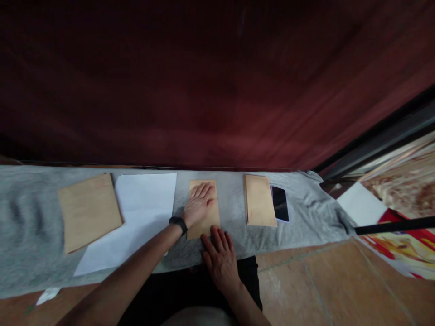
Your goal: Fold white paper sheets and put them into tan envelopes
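Lying under both hands, the brown envelope point(204, 213): left hand point(199, 203) fingers flat, wide; right hand point(220, 256) fingertips on its near edge

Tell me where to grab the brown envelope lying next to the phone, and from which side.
Probably take the brown envelope by its near short edge, coming from the person's side. It lies flat on the grey cloth, so fingers likely need to slide under a free edge. The phone sits against its right long edge and blocks that side. The left hand and right hand rest flat on another envelope.
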`<state>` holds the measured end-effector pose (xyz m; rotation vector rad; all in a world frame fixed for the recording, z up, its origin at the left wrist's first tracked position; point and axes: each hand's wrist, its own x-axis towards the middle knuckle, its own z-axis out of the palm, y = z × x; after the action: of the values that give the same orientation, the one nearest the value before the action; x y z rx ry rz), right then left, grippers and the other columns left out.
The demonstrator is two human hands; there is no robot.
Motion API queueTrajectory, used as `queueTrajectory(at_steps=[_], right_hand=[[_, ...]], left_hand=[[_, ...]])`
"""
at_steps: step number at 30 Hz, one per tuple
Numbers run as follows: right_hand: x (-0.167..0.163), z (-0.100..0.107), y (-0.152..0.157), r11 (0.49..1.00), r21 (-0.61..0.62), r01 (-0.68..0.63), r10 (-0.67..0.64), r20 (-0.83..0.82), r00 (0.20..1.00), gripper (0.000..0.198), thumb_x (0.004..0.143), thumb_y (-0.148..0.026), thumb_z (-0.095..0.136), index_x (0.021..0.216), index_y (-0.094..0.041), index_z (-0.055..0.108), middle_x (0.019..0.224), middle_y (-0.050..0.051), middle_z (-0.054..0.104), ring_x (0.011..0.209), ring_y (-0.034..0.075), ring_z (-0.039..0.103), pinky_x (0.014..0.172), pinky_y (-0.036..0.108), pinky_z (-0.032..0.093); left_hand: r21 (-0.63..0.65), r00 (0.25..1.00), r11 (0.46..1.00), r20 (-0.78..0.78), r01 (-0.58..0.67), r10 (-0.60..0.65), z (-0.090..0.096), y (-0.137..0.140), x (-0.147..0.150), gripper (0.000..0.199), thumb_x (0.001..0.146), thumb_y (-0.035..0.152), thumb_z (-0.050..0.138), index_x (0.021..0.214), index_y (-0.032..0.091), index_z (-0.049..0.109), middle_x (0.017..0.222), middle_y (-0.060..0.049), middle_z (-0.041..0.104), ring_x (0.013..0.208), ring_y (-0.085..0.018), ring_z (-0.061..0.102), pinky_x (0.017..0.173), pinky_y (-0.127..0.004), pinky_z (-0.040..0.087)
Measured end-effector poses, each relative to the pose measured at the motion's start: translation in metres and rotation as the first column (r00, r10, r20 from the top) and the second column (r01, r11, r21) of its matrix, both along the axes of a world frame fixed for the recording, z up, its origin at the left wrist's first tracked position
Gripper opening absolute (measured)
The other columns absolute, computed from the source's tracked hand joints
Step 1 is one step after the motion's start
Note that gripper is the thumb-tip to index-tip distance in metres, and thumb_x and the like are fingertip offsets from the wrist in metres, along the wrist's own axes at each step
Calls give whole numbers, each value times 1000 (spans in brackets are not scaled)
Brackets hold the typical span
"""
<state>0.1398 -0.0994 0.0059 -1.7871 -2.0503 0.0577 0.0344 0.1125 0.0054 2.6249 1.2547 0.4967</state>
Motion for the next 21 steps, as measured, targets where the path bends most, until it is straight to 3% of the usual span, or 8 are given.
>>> queueTrajectory(at_steps=[7,10,21], right_hand=[[0,4,1,999,-52,-1,2,14,1000,51,102,-36,55,152,-37,46,162,6,39,142,29,47,116,50,40],[0,5,1,998,-60,-2,4,21,1000,51,102,-32,55,152,-35,46,162,6,39,144,29,45,117,51,39],[2,4,0,998,-59,-20,21,21,1000,51,102,-34,54,152,-34,46,159,6,44,143,29,45,118,51,37]], left_hand=[[-16,998,1000,-61,20,-21,-2,26,14,56,103,41,35,155,23,41,162,-6,41,153,-29,27,126,-53,9],[-69,991,993,-78,99,-104,-2,25,11,55,104,39,31,155,22,41,163,-6,39,154,-27,25,126,-52,7],[-195,955,935,53,297,-293,3,-38,-15,54,105,41,33,155,23,40,163,-6,39,153,-17,28,127,-40,14]])
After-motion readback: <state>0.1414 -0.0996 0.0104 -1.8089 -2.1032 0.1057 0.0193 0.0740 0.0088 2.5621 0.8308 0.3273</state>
